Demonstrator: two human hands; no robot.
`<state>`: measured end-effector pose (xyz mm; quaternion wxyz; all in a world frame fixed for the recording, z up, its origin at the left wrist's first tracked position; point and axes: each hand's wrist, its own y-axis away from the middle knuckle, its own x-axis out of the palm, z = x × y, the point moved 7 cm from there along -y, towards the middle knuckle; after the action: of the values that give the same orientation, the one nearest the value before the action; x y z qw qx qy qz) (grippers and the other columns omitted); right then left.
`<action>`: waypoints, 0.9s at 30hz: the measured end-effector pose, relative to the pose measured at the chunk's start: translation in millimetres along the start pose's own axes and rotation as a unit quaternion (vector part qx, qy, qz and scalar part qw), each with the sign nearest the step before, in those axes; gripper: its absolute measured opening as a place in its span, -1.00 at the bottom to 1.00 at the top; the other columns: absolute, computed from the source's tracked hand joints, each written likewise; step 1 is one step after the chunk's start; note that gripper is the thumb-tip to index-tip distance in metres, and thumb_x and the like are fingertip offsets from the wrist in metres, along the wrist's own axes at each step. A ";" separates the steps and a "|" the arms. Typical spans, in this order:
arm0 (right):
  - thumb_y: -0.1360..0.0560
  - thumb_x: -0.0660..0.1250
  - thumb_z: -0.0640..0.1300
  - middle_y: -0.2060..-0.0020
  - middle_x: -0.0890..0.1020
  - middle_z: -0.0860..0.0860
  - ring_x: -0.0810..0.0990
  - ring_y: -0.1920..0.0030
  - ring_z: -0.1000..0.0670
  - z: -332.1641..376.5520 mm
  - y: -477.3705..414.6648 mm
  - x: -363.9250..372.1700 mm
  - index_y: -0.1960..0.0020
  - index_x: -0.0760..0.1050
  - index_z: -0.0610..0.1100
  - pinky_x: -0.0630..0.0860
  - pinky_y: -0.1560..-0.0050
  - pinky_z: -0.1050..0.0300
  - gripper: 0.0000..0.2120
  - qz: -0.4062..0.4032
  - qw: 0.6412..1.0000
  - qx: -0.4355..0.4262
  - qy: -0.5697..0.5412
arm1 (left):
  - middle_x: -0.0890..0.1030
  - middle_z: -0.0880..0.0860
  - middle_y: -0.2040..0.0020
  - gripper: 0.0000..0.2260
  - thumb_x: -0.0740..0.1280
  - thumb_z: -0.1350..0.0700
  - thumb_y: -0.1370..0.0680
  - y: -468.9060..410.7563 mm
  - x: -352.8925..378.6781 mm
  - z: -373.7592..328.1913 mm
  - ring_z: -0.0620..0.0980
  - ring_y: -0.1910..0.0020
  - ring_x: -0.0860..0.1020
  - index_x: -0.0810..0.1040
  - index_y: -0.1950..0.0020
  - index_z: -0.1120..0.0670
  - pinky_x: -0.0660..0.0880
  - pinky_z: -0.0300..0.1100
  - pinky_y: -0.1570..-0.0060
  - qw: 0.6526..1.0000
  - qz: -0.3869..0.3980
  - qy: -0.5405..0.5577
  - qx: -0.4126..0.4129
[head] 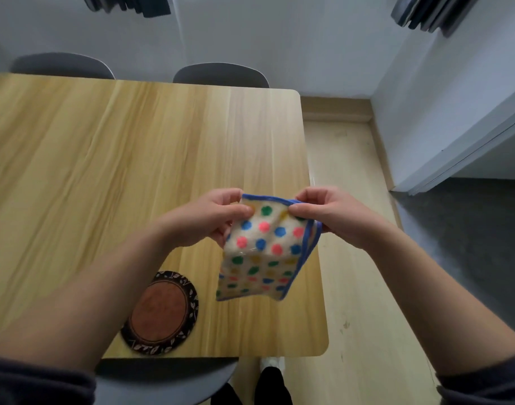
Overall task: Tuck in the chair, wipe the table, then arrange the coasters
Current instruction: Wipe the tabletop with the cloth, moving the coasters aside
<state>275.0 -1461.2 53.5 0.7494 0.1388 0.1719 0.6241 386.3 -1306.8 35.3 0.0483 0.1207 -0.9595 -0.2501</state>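
Head view, and we are holding the polka-dot cloth point(262, 252) up in the air over the near right corner of the wooden table point(104, 147). Our left hand point(212, 220) is pinching its top left corner between thumb and curled fingers. Our right hand point(333, 217) is pinching the blue-trimmed top right edge, and the folded layers are hanging loose below, touching nothing. We are reading this as getting the cloth ready for the wipe. The grey chair point(162, 381) is sitting with its seat under the near edge, so the tucking looks done.

Now the risks. Both grips are only fingertip pinches, so if one is slipping, the cloth is swinging out past the table's right side toward the floor. The round leaf-rimmed coaster point(162, 314) is lying just inside the near edge, partly hidden by our left forearm. A broad sweep is likely nudging it over the lip onto the chair.
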 end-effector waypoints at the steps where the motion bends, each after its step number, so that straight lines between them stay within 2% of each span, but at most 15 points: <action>1: -0.48 0.42 -0.08 0.28 0.70 0.02 0.69 0.28 0.04 -7.9 -9.0 -3.2 0.17 0.62 -0.06 0.55 0.35 0.26 -0.92 -0.010 1.000 0.019 0.013 | 0.65 0.10 0.17 -0.76 0.28 0.10 -0.59 -7.0 -2.8 5.9 0.04 0.32 0.60 0.45 -0.17 0.22 0.57 -0.18 0.42 1.000 -0.010 -0.003 -0.015; 4: -0.49 0.43 -0.08 0.28 0.69 0.01 0.68 0.29 0.07 -43.8 -47.9 -14.7 0.16 0.59 -0.12 0.55 0.35 0.25 -0.88 -0.060 0.990 0.076 0.107 | 0.65 0.16 0.09 -0.82 0.27 0.12 -0.60 -39.3 -17.8 28.7 0.06 0.27 0.62 0.45 -0.11 0.22 0.62 -0.06 0.30 0.991 -0.100 -0.066 -0.055; 6: -0.50 0.42 -0.05 0.25 0.66 0.00 0.66 0.24 0.04 -71.2 -73.4 -14.3 0.18 0.55 -0.10 0.57 0.30 0.17 -0.86 -0.069 0.974 0.109 0.185 | 0.63 0.18 0.01 -0.87 0.27 0.15 -0.58 -63.9 -24.6 46.8 0.10 0.14 0.61 0.48 -0.05 0.21 0.59 0.01 0.11 0.968 -0.162 -0.182 -0.058; 8: -0.51 0.40 -0.03 0.25 0.61 0.03 0.60 0.19 -0.01 -92.9 -90.5 -12.9 0.17 0.52 -0.08 0.53 0.26 0.15 -0.85 -0.076 0.951 0.116 0.277 | 0.62 0.17 -0.01 -0.90 0.31 0.17 -0.54 -82.4 -25.7 63.8 0.11 0.04 0.57 0.53 0.00 0.19 0.53 -0.01 0.00 0.938 -0.199 -0.279 -0.052; 10: -0.51 0.39 -0.04 0.24 0.57 0.07 0.54 0.17 0.01 -99.9 -93.2 -13.0 0.14 0.52 -0.05 0.40 0.31 0.20 -0.89 -0.096 0.929 0.094 0.344 | 0.62 0.14 0.02 -0.92 0.34 0.19 -0.51 -89.1 -26.4 73.5 0.12 0.02 0.56 0.57 0.02 0.17 0.50 -0.07 0.00 0.922 -0.212 -0.324 -0.031; 11: -0.51 0.39 -0.07 0.22 0.58 0.07 0.54 0.16 0.02 -100.4 -88.9 -12.5 0.12 0.53 -0.05 0.40 0.29 0.20 -0.92 -0.103 0.928 0.079 0.348 | 0.60 0.12 0.06 -0.93 0.36 0.20 -0.50 -86.9 -26.1 74.5 0.11 0.05 0.56 0.58 0.04 0.16 0.49 -0.12 0.05 0.915 -0.215 -0.341 -0.006; 13: -0.49 0.39 -0.11 0.19 0.60 0.09 0.56 0.14 0.03 -100.4 -72.9 -6.9 0.11 0.54 -0.05 0.47 0.19 0.15 -0.96 -0.093 0.936 0.044 0.337 | 0.56 0.05 0.17 -0.96 0.42 0.21 -0.45 -73.3 -22.1 71.6 0.05 0.15 0.55 0.60 0.12 0.12 0.45 -0.16 0.15 0.902 -0.211 -0.367 0.080; 16: -0.47 0.40 -0.12 0.19 0.61 0.10 0.55 0.15 0.04 -103.9 -37.2 16.0 0.10 0.55 -0.03 0.50 0.17 0.10 -0.96 -0.037 0.921 0.002 0.387 | 0.54 0.01 0.22 -0.90 0.47 0.20 -0.39 -39.3 3.7 79.6 0.01 0.22 0.53 0.58 0.17 0.10 0.47 -0.13 0.24 0.876 -0.141 -0.424 0.180; 19: -0.49 0.37 -0.09 0.08 0.62 0.06 0.56 0.08 0.00 -125.4 -10.2 48.9 0.11 0.48 0.01 0.45 0.21 0.10 -0.93 0.034 0.877 -0.015 0.478 | 0.54 -0.04 0.18 -0.89 0.45 0.09 -0.40 -16.6 33.3 110.5 -0.03 0.21 0.51 0.54 0.17 0.01 0.41 -0.19 0.31 0.839 -0.077 -0.506 0.186; 22: -0.53 0.31 -0.04 0.03 0.59 0.05 0.55 0.04 -0.01 -150.1 3.7 71.7 0.05 0.49 -0.02 0.45 0.16 0.12 -0.94 0.066 0.842 -0.037 0.534 | 0.56 -0.04 0.14 -0.92 0.41 0.06 -0.43 -11.6 53.1 135.8 -0.03 0.20 0.51 0.54 0.13 -0.01 0.32 -0.22 0.30 0.812 -0.054 -0.550 0.188; 25: -0.57 0.29 0.01 -0.02 0.59 0.07 0.53 0.03 0.04 -161.8 9.0 79.2 -0.02 0.51 -0.03 0.46 0.16 0.17 -0.87 0.063 0.835 -0.052 0.544 | 0.57 -0.02 0.10 -0.92 0.38 0.07 -0.47 -10.2 61.1 146.7 -0.02 0.17 0.52 0.55 0.07 0.01 0.31 -0.20 0.29 0.800 -0.051 -0.568 0.186; 27: -0.55 0.31 0.00 0.02 0.58 0.07 0.51 0.07 0.06 -158.9 10.2 78.8 0.02 0.50 -0.03 0.43 0.19 0.19 -0.90 0.045 0.842 -0.068 0.534 | 0.56 -0.01 0.05 -0.91 0.37 0.07 -0.48 -8.1 58.8 144.5 -0.03 0.12 0.51 0.55 0.04 0.03 0.39 -0.19 0.24 0.811 -0.070 -0.551 0.186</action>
<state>210.2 -1382.9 -92.2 0.5204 -0.2597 0.4956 0.6451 309.1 -1261.1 -92.6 -0.5292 0.0366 -0.8425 -0.0937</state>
